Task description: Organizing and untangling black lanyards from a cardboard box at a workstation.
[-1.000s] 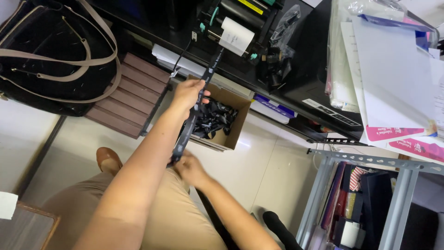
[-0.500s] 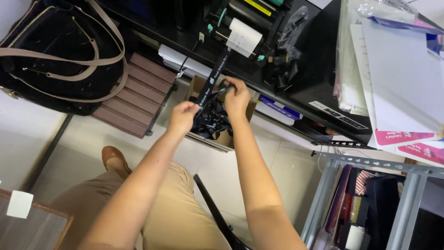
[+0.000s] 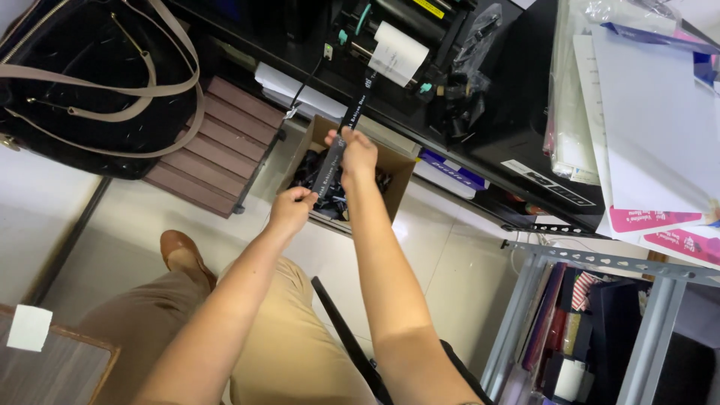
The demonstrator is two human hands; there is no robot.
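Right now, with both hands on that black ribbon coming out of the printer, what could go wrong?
The black ribbon runs taut from the label printer to the right hand; a hard pull might skew or tear it. The left hand pinches its lower end above the cardboard box, where slack could tangle with the coiled ribbon inside.
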